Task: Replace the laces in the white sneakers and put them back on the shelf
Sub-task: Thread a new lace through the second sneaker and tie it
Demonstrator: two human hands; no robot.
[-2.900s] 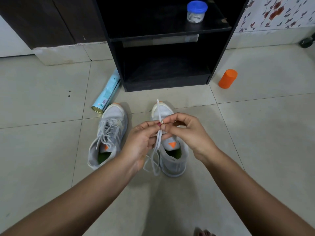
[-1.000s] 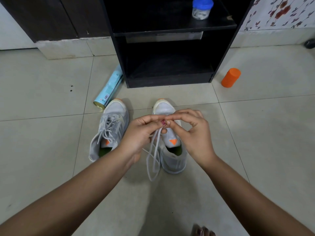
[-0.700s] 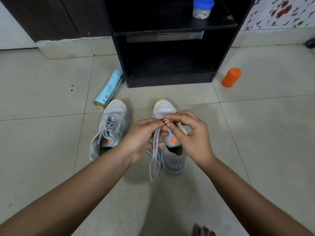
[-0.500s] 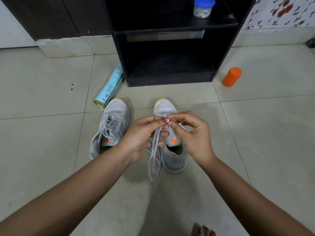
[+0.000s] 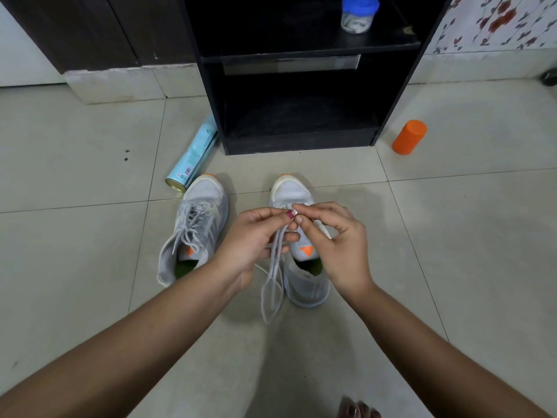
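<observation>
Two white sneakers stand side by side on the tiled floor, toes toward the black shelf (image 5: 301, 52). The left sneaker (image 5: 197, 224) is laced. The right sneaker (image 5: 301, 267) has an orange tongue mark and is partly hidden by my hands. My left hand (image 5: 256, 236) and my right hand (image 5: 337, 239) meet above the right sneaker's front, both pinching the ends of a white lace (image 5: 272, 285). The lace hangs down in loops to the floor beside the right sneaker's heel.
A light blue spray can (image 5: 193, 158) lies on the floor left of the shelf, near the left sneaker's toe. An orange cylinder (image 5: 409, 141) stands right of the shelf. A blue-lidded jar (image 5: 358, 13) sits on the upper shelf board. Toes (image 5: 358, 410) show at the bottom edge.
The lace tip that stuck up above my fingers earlier is now down at my fingertips. My hands have stayed together over the right sneaker, shifting only slightly.
</observation>
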